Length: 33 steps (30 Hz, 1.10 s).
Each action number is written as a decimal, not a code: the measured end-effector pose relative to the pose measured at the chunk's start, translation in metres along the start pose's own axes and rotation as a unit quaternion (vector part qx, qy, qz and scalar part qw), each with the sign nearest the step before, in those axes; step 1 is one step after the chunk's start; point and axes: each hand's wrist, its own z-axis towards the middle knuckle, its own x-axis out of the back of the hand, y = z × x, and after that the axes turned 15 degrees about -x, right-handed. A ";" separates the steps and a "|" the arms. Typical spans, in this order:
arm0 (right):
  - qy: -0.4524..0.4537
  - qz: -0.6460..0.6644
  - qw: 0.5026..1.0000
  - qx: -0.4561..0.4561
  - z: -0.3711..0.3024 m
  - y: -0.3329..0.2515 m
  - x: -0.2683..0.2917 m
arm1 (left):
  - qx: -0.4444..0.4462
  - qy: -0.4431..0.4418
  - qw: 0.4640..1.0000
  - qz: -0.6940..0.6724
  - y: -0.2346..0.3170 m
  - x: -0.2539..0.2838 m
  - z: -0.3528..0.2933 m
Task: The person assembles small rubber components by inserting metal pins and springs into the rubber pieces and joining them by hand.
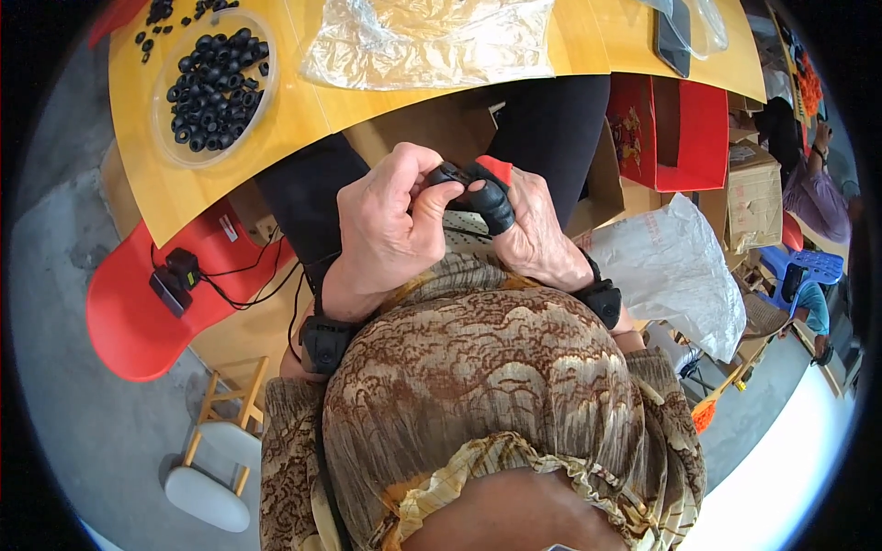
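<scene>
Above my lap, my left hand (393, 213) pinches a small black rubber-like part (446, 174) between thumb and forefinger. My right hand (535, 225) meets it from the other side, fingers closed on the same part. Black covers wrap the right thumb and a fingertip, and a bit of red shows at that finger. Where the part ends and the black covers begin is hard to make out. On the table at the upper left, a clear round tub (162, 129) holds many similar black ring-shaped pieces (219, 87).
The yellow table (367, 108) curves across the top, bearing a clear plastic bag (427, 46) and a phone (673, 39). At left stands a red stool (124, 312) with black devices and cables. A red box (694, 138), cardboard carton (755, 197) and white sack (675, 266) lie right. Other people sit farther right.
</scene>
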 end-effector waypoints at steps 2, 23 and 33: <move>-0.028 0.045 0.998 -0.023 0.000 0.003 0.000 | 0.012 0.004 1.000 -0.015 0.001 0.000 0.001; -0.094 -0.070 0.990 0.075 0.015 0.006 0.026 | 0.177 -0.146 0.890 -0.393 -0.005 0.017 0.005; -0.047 -0.102 0.993 0.029 0.010 0.001 0.019 | 0.175 -0.107 0.939 -0.276 -0.004 0.014 0.006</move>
